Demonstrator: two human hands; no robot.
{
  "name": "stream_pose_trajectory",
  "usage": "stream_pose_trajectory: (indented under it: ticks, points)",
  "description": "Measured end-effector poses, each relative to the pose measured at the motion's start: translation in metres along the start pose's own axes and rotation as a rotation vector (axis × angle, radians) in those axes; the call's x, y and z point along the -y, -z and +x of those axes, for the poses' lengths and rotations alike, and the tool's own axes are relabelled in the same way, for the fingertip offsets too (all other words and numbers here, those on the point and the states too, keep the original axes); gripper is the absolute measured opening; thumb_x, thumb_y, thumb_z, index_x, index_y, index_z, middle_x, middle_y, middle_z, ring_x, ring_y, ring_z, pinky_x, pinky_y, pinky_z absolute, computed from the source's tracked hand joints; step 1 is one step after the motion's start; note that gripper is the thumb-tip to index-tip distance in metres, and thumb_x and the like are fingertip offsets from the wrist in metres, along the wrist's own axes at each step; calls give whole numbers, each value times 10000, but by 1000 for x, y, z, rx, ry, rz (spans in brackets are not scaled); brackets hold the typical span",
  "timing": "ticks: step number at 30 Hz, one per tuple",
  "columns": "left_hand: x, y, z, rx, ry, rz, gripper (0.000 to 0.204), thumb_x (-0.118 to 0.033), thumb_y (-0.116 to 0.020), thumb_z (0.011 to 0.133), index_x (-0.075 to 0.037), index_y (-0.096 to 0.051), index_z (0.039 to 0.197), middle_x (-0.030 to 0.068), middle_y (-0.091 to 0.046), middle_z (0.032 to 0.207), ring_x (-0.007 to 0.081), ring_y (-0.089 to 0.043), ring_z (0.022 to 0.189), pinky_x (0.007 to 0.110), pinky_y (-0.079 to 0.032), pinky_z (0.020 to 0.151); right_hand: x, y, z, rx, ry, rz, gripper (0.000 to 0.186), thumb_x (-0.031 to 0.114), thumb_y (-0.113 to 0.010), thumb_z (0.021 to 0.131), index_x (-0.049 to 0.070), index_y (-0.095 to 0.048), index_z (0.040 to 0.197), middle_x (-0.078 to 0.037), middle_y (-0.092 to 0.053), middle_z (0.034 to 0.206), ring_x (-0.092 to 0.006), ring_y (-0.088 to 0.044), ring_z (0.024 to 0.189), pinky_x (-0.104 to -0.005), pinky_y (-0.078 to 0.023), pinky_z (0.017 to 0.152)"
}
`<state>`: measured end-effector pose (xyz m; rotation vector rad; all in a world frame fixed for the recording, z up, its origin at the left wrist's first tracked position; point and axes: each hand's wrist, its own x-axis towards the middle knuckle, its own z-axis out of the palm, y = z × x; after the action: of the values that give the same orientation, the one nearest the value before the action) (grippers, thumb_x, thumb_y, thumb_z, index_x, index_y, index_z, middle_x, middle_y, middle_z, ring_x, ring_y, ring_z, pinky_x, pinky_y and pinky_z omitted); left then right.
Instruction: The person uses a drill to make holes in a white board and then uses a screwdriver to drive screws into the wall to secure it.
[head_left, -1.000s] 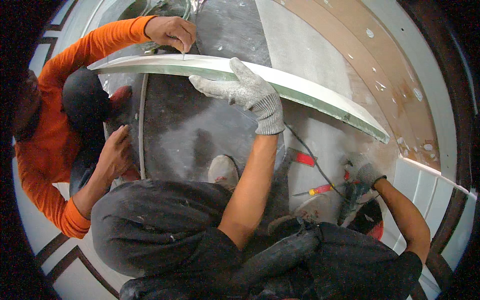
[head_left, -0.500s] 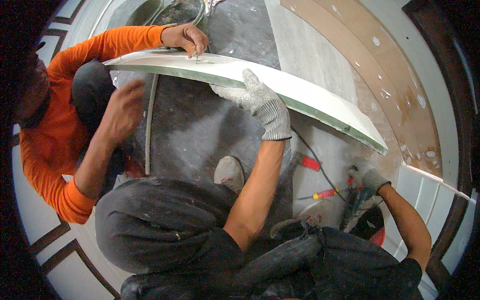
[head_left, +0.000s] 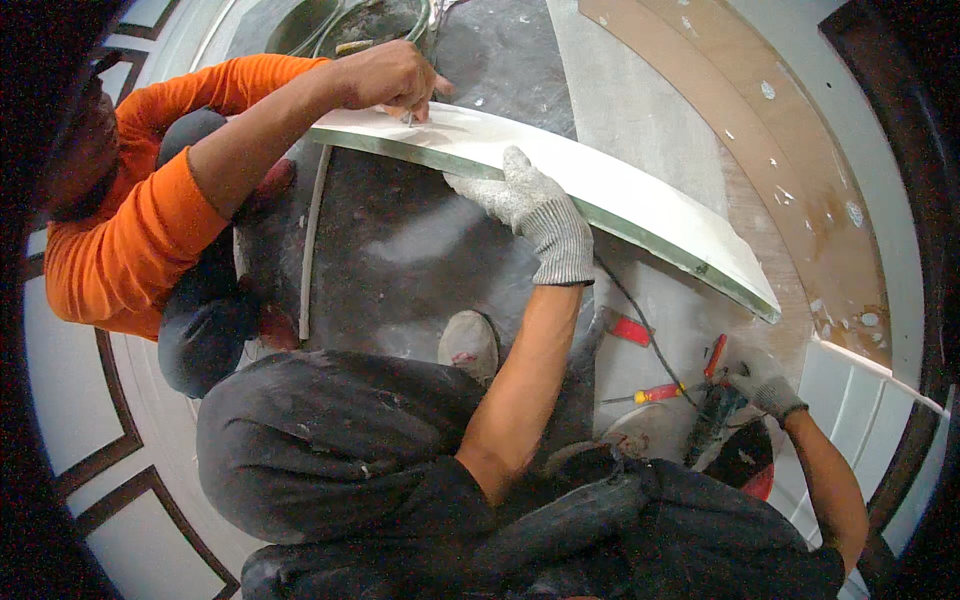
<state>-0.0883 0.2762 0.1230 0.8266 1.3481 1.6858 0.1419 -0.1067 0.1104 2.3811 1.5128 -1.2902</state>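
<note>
A long curved white board (head_left: 640, 190) with a green edge lies across the middle. My left hand (head_left: 527, 195), in a grey knitted glove, grips its near edge, thumb on the white face and fingers beneath. At lower right my gloved right hand (head_left: 765, 388) is curled beside a dark tool (head_left: 714, 412) and a red handle (head_left: 716, 353); what its fingers hold, if anything, is hidden. In an orange sleeve, a co-worker's hand (head_left: 390, 75) is over the far left part of the board, at a small thin metal piece (head_left: 409, 118).
A red-and-yellow screwdriver (head_left: 655, 394) and a red-handled tool (head_left: 630, 331) lie near a black cable (head_left: 640, 310). By my right knee is a red-rimmed bucket (head_left: 762, 482). Hoses (head_left: 335, 28) coil at the back; curved brown boards (head_left: 770, 150) lie at far right.
The co-worker's nearer hand has swung up to the board. My right hand has drawn back slightly toward me and rightward. My left hand still grips the board.
</note>
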Motion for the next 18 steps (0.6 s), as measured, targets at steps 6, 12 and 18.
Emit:
stream_pose_trajectory:
  ticks: [6, 12, 18]
  points:
    - [6, -2, -4, -39, 48, -42, 791, 1, -592, 956, -130, -170, 1612, 190, -442, 1512, 330, -563, 1267, 474, -512, 1043, -53, -20, -85, 41, -380, 191, 491, 245, -850, 794, 22, -636, 1174, -125, -694, 1017, -258, -670, 953, -395, -547, 877]
    - [-6, -12, -8, -37, 156, -132, 777, 6, -587, 957, -133, -182, 1605, 185, -468, 1492, 333, -593, 1231, 488, -543, 1002, -126, -113, -88, -426, -544, 468, 614, 255, -863, 840, 4, -545, 1302, -125, -680, 1155, -224, -652, 1054, -382, -539, 924]
    - [-20, -9, -6, -49, 191, -89, 752, -2, -590, 965, -114, -201, 1599, 192, -469, 1496, 331, -584, 1258, 491, -532, 1031, -98, -135, -78, -642, -549, 598, 871, 287, -851, 852, -31, -387, 1516, -187, -606, 1359, -300, -599, 1223, -410, -485, 1057]
